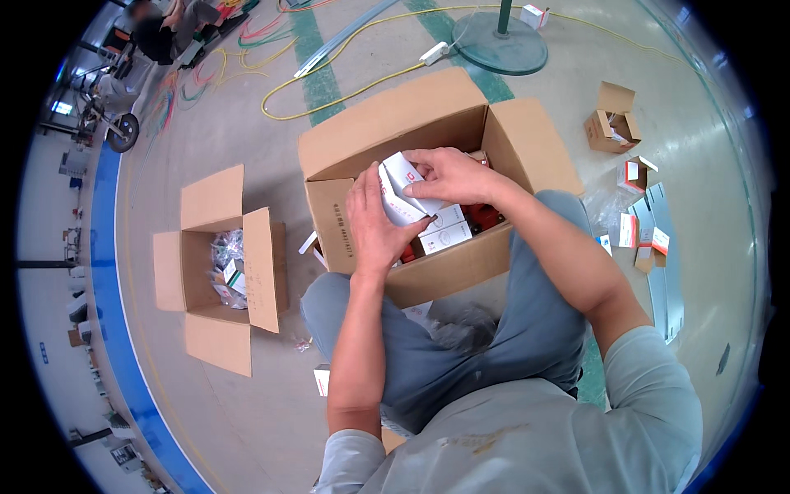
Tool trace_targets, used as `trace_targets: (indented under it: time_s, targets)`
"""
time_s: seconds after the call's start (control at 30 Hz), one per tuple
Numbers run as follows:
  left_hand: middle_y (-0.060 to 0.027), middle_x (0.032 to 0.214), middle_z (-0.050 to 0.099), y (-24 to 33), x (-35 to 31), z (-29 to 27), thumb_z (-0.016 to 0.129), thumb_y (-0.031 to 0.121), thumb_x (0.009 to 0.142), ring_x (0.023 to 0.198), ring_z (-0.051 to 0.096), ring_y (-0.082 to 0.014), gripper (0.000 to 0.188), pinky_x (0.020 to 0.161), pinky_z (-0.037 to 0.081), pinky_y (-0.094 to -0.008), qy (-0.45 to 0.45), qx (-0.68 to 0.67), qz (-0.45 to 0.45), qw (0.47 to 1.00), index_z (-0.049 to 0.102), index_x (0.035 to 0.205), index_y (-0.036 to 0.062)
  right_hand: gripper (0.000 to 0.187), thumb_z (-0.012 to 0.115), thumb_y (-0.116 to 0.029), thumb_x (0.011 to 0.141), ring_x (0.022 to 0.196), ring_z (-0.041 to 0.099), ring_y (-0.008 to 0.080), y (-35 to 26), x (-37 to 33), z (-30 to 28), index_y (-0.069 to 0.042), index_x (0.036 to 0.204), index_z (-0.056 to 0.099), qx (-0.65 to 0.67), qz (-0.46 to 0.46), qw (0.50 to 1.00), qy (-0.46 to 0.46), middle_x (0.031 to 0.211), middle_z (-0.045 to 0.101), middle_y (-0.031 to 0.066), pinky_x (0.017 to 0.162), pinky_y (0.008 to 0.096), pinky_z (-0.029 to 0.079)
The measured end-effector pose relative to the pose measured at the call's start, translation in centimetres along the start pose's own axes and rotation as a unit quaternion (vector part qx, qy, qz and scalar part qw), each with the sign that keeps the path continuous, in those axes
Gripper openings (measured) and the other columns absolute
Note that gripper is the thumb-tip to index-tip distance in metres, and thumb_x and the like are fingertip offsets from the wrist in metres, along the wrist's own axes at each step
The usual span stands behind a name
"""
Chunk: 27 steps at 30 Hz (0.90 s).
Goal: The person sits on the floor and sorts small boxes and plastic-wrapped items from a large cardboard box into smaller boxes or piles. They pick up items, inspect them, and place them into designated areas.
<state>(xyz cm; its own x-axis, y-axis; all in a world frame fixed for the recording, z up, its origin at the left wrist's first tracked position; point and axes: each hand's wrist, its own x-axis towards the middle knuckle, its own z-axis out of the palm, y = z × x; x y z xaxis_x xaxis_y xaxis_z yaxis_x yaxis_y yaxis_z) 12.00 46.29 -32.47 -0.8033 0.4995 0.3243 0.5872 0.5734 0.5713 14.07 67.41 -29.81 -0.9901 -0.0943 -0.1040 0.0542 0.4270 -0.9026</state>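
Note:
Over the open large cardboard box [535,148] between my knees, I hold a small white carton [397,193] with red print, tilted. My left hand [374,222] grips its left side, thumb along the lower edge. From the right, my right hand [453,176] has its fingers closed on the carton's upper right part. Whether the carton's flaps are raised or folded down is hard to make out. Below my hands, inside the large box, lie white cartons [445,237] and red and black parts [484,216], partly hidden by my right forearm.
An open cardboard box [259,272] with plastic-wrapped items stands at left. Small cartons [613,132] and flat pale strips [658,272] lie at right. Beyond are a yellow cable [329,62] and a round green stand base [500,45]. Another person [160,33] sits far left.

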Motion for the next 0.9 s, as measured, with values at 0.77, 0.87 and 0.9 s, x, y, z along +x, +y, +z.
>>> trace_targets:
  time_s: [0.77,0.87,0.9]
  targets:
    - [-0.0144,0.166,0.036,-2.4,1.9,-1.4,0.066,0.07,0.092,0.153,0.038,-0.0312,0.111,0.127,0.03,-0.0451,0.057,-0.502,-0.248,0.827,0.018,0.167,0.0037,0.039,0.062,-0.007,0.097,0.101,0.071,0.0138,-0.8,0.3,1.0,0.004,0.134,0.063,0.535,-0.018,0.845,0.009,0.116,0.071,0.0081,0.09,0.0297,0.058]
    - [-0.014,0.157,0.048,-4.7,0.8,-0.4,0.034,0.084,0.098,0.144,0.049,-0.0313,0.098,0.117,0.044,-0.0513,-0.075,-0.638,-0.342,0.685,0.035,0.161,0.0089,0.044,0.062,-0.007,0.097,0.108,0.07,0.0161,-1.2,0.1,0.9,0.004,0.139,0.059,0.558,-0.035,0.829,0.006,0.122,0.07,0.0093,0.096,0.0315,0.058]
    - [-0.0142,0.154,0.052,-3.5,1.3,-1.0,0.034,0.085,0.098,0.141,0.052,-0.0313,0.097,0.113,0.047,-0.0534,-0.136,-0.696,-0.367,0.602,0.039,0.159,0.0098,0.046,0.062,-0.007,0.096,0.109,0.07,0.0167,-1.2,0.0,0.5,0.004,0.141,0.058,0.565,-0.038,0.824,0.009,0.124,0.07,0.0095,0.097,0.0321,0.057]
